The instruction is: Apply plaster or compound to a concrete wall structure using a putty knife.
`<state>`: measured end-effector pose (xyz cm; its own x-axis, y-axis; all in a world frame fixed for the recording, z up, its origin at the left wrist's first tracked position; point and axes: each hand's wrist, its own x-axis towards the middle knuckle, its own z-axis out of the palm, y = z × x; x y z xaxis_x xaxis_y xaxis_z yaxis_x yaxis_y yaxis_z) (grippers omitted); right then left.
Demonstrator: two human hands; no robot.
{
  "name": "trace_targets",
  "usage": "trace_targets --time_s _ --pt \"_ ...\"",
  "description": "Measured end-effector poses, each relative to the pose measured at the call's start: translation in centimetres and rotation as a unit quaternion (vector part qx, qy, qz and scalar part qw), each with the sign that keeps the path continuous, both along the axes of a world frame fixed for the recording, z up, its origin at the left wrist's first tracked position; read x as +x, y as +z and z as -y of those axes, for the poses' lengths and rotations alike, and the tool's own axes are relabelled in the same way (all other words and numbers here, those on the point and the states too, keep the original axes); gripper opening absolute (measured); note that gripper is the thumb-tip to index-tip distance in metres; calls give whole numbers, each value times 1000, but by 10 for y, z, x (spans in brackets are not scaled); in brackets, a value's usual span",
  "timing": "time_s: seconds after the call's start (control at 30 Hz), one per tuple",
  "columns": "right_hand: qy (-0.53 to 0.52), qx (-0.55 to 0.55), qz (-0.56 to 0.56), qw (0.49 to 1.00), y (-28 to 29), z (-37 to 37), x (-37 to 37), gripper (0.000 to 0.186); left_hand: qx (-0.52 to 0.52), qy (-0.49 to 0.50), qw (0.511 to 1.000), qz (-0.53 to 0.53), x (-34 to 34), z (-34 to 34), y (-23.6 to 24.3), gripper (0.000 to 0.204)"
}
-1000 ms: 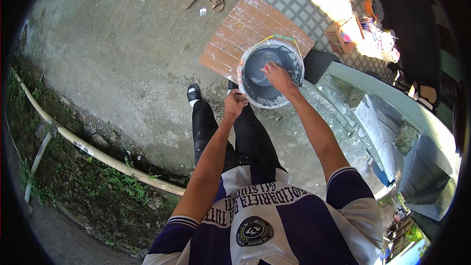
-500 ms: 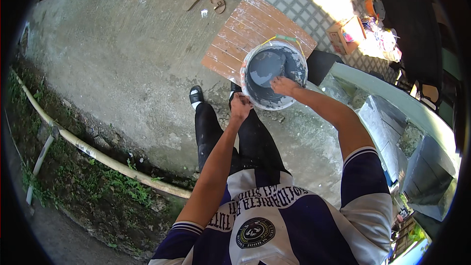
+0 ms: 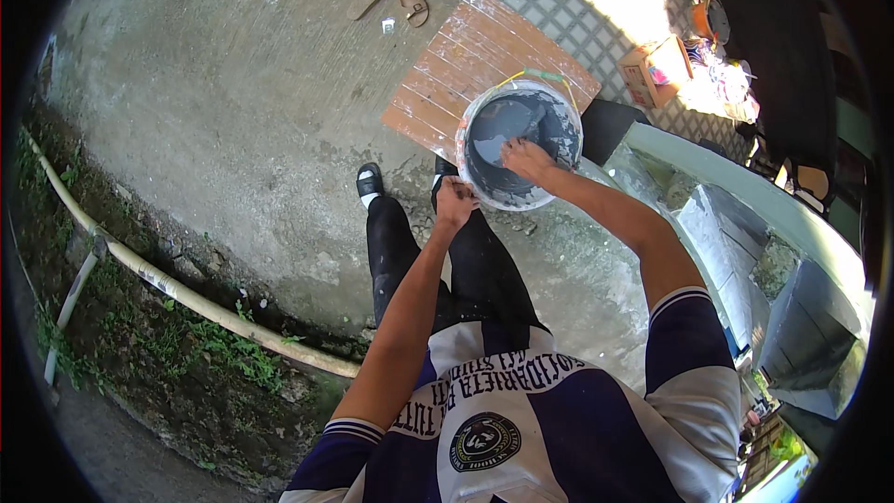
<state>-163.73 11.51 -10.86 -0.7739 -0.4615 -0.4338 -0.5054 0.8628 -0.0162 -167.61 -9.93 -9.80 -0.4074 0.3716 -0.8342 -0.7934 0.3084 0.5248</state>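
Observation:
A white bucket [image 3: 462,142] with grey-smeared walls stands at the edge of a brown wooden board. Grey paint [image 3: 506,119] lies inside it, and a yellow wire handle with a green grip [image 3: 543,74] rests against its far rim. My left hand [image 3: 456,202] is closed on the near left part of the bucket's rim. Over the paint, inside the bucket's mouth, my right hand [image 3: 529,160] has its fingers curled together. Whatever it may hold is hidden beneath the fingers.
The brown board [image 3: 438,84] is paint-spotted. Sandals [image 3: 410,0] lie on the concrete beyond it. A cardboard box [image 3: 652,73] stands far right, angled grey blocks [image 3: 726,233] line the right side, and a pale pipe [image 3: 196,305] runs along the mossy left bank.
My right hand has shifted slightly to the left over the paint inside the bucket. My left hand stays on the rim, and the bucket has not moved.

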Motion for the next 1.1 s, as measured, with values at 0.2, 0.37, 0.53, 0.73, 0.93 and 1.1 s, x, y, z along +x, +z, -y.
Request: trace_targets --time_s 0.2,0.37,0.53,0.73,0.93,1.1 --pt "-233 -117 90 961 15 30 22 17 -5 6 1000 -8 1 5 -6 20" --pt "-409 -207 75 885 46 26 -11 15 7 2 1000 3 1 5 -7 19" --pt "-346 -58 -43 935 44 3 -20 17 43 -51 997 -25 2 8 -17 17" --pt "-262 -88 -103 956 43 -12 -60 16 50 -34 998 -3 2 5 -10 19" --pt "-720 -470 -224 459 42 23 -63 16 65 -14 998 12 -3 8 -8 17" --pt "-731 -574 -157 335 43 49 -26 19 79 -23 996 40 -1 10 -8 18"
